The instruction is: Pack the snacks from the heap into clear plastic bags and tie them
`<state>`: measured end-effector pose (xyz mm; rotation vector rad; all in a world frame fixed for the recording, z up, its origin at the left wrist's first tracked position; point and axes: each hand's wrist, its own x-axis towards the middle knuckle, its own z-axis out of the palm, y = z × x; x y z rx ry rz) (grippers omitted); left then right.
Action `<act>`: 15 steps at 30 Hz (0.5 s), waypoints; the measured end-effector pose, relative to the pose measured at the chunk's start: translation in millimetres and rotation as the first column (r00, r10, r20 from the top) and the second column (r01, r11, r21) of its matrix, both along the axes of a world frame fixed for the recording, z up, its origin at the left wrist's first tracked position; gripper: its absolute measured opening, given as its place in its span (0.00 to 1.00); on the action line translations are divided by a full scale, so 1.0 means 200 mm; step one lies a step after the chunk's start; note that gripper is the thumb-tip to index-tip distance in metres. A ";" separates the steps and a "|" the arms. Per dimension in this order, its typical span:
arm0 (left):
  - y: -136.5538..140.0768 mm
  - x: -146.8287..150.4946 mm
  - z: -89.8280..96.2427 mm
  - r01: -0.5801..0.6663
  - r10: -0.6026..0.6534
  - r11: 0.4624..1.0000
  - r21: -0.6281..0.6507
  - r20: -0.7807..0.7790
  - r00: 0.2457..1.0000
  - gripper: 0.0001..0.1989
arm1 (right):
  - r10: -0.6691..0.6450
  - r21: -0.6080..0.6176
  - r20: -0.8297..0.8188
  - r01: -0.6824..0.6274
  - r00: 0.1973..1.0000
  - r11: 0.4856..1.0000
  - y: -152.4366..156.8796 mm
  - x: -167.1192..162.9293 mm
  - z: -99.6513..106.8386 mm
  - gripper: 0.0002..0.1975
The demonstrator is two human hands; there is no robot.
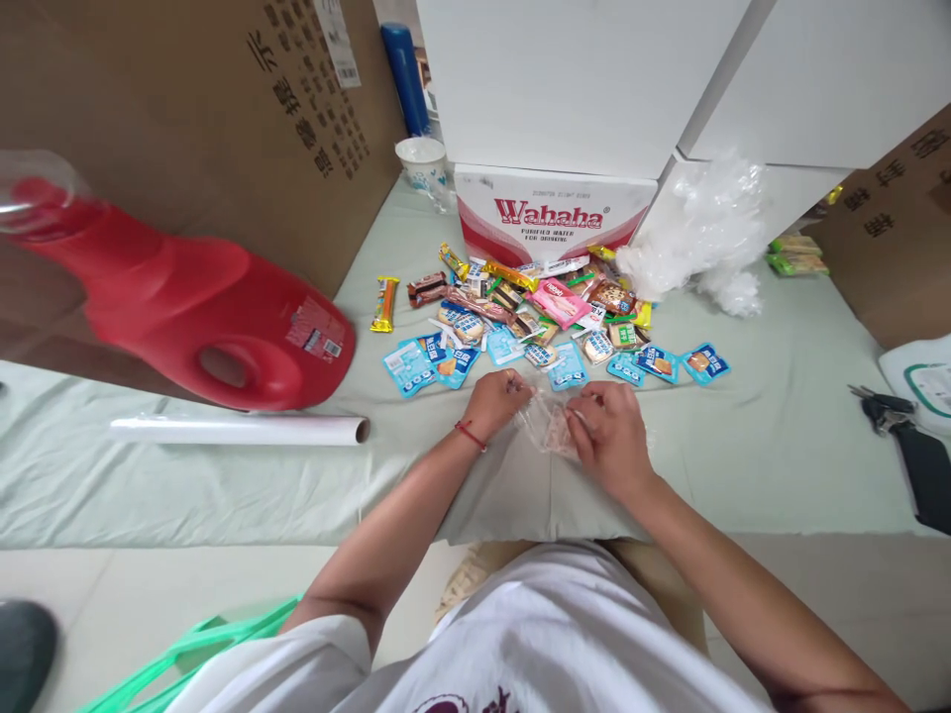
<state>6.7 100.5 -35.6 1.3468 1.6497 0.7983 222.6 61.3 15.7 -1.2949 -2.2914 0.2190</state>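
Between my hands is a clear plastic bag [546,424], crumpled and see-through. My left hand [499,401], with a red cord on its wrist, pinches the bag's left edge. On the other side my right hand [613,431] has its thumb and fingers closed on the same bag. Just beyond them lies a pile of small wrapped snacks. It includes a pink packet [561,303], several blue sachets such as this blue sachet [569,366], round wrapped biscuits [598,346] and a yellow-wrapped bar [384,304] off to the left.
A red jug [215,297] and a white roll [245,430] lie at left. Behind the snacks stand a Wahaha box [554,213] and a paper cup [423,163]. Bunched clear bags [698,228] sit back right; keys [881,408] and a black case [925,470] lie at far right.
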 end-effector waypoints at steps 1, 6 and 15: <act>0.00 0.00 0.00 -0.009 0.009 1.000 0.001 -0.002 1.000 0.10 | 0.055 -0.018 0.065 -0.054 0.996 0.998 -0.01 -0.01 -0.01 0.12; 0.01 0.00 -0.02 -0.030 0.031 0.999 -0.021 0.043 0.999 0.05 | 0.265 -0.139 0.353 -0.229 0.898 0.963 -0.05 -0.06 -0.07 0.16; -0.11 0.01 0.06 -0.062 0.071 0.995 -0.074 0.134 0.988 0.17 | 0.222 -0.140 0.413 -0.180 0.883 0.974 -0.08 -0.11 -0.07 0.17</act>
